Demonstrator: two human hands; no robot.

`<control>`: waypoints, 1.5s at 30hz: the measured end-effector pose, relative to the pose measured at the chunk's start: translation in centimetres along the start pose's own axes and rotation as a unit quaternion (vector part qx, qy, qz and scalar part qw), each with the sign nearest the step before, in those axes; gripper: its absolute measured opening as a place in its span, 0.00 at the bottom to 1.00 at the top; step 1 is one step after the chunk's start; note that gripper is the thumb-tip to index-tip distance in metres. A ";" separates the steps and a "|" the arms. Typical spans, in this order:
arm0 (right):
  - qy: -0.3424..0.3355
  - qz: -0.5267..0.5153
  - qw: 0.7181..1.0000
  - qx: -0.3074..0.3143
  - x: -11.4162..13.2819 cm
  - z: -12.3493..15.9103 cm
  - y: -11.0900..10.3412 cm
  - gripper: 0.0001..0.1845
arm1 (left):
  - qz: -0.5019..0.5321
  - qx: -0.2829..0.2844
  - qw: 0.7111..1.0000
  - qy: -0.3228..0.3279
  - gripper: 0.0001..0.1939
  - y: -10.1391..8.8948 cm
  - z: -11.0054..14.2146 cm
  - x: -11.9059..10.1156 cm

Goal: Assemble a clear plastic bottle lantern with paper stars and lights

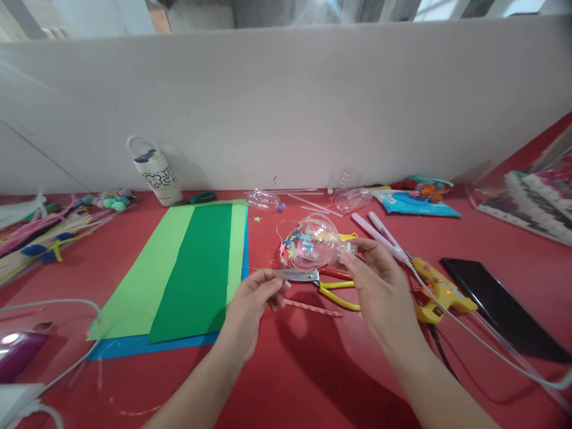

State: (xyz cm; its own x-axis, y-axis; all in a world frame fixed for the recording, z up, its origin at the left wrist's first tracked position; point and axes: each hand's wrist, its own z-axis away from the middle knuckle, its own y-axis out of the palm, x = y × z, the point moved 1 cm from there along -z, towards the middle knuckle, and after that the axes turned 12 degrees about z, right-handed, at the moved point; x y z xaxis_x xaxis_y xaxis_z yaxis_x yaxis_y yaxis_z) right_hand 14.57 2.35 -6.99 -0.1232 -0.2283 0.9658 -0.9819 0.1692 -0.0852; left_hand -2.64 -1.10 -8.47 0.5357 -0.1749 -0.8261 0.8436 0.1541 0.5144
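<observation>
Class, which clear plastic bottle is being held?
The nearest bottle, its neck in the right hand, colourful stars at its wide end; other bottles are farther back, untouched.

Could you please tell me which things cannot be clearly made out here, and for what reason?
All in the head view:
- Pale bit by the left hand: too small to identify.
- Neck of the clear bottle: partly covered by the right hand.
- Purple device: cut off by the left edge.
- Background beyond the white partition: blurred, cut off by the top edge.
</observation>
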 end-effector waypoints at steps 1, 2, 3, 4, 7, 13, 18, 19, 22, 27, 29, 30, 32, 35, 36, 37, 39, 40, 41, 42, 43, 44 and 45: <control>-0.004 0.006 1.000 0.004 -0.1 0.3 0.2 0.09 | -0.008 0.017 1.000 -0.001 0.05 0.1 0.2 0.1; -0.017 0.027 0.999 0.007 -0.1 0.7 0.4 0.10 | -0.008 0.041 0.999 -0.010 0.07 0.4 0.4 0.4; -0.041 0.063 0.997 0.007 0.0 1.1 0.7 0.10 | -0.002 0.066 0.997 -0.025 0.08 0.7 0.8 0.6; -0.078 0.109 0.991 0.006 0.1 1.6 0.9 0.11 | 0.023 0.095 0.994 -0.049 0.09 1.0 1.2 0.9; -0.232 0.254 0.939 -0.003 0.7 3.1 1.8 0.11 | 0.159 0.135 0.975 -0.077 0.08 2.0 2.2 1.3; -0.348 0.322 0.881 0.016 1.3 4.0 2.2 0.11 | 0.253 0.104 0.953 -0.129 0.07 2.0 2.2 0.6; -0.260 0.261 0.926 0.078 2.2 3.5 1.2 0.06 | 0.293 0.067 0.938 -0.171 0.07 1.6 1.8 0.5; -0.241 0.245 0.935 0.082 2.3 3.3 0.9 0.06 | 0.289 0.073 0.939 -0.171 0.08 1.5 1.8 0.6; -0.197 0.221 0.951 0.088 2.7 3.0 0.4 0.08 | 0.251 0.083 0.951 -0.161 0.09 1.5 1.9 1.1; -0.120 0.215 0.965 0.087 2.6 2.5 0.3 0.06 | 0.184 0.075 0.970 -0.140 0.09 1.5 1.9 1.5; -0.085 0.196 0.972 0.094 2.4 2.4 0.3 0.06 | 0.152 0.067 0.978 -0.129 0.09 1.4 1.8 1.5; -0.072 0.186 0.975 0.098 2.3 2.3 0.2 0.06 | 0.140 0.063 0.980 -0.124 0.09 1.3 1.8 1.5; -0.061 0.169 0.979 0.099 2.2 2.2 0.2 0.06 | 0.127 0.059 0.983 -0.122 0.09 1.3 1.7 1.5; -0.057 0.152 0.982 0.094 2.2 2.2 0.0 0.06 | 0.123 0.058 0.982 -0.131 0.10 1.3 1.6 1.5; -0.053 0.146 0.983 0.096 2.1 2.2 0.0 0.06 | 0.123 0.058 0.982 -0.135 0.10 1.3 1.6 1.5; -0.044 0.140 0.984 0.100 2.1 2.2 0.1 0.06 | 0.122 0.058 0.981 -0.138 0.10 1.3 1.6 1.5; -0.020 0.116 0.987 0.113 1.9 2.1 0.1 0.06 | 0.121 0.056 0.981 -0.142 0.10 1.3 1.6 1.5; -0.009 0.100 0.988 0.118 1.8 2.1 0.1 0.06 | 0.120 0.055 0.981 -0.143 0.10 1.3 1.6 1.5; -0.003 0.087 0.989 0.124 1.7 2.1 0.2 0.05 | 0.118 0.053 0.981 -0.143 0.11 1.3 1.5 1.5; -0.002 0.080 0.989 0.127 1.7 2.0 0.2 0.04 | 0.116 0.051 0.981 -0.143 0.11 1.3 1.5 1.5; -0.008 0.084 0.988 0.130 1.7 2.0 0.2 0.03 | 0.114 0.050 0.982 -0.144 0.11 1.3 1.5 1.5; -0.020 0.097 0.986 0.131 1.8 1.9 0.2 0.02 | 0.113 0.049 0.982 -0.144 0.11 1.3 1.5 1.5; -0.035 0.119 0.984 0.132 1.9 1.9 0.3 0.03 | 0.113 0.050 0.982 -0.144 0.11 1.3 1.5 1.5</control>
State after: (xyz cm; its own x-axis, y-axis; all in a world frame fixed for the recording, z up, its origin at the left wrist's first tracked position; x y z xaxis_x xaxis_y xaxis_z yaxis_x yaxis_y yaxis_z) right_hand 13.77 0.13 -5.64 -0.3544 -0.2792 0.8924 -0.9263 -0.0261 -0.3760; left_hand -0.72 -2.60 -8.72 0.6859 -0.4176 -0.5960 0.6936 0.1275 0.7090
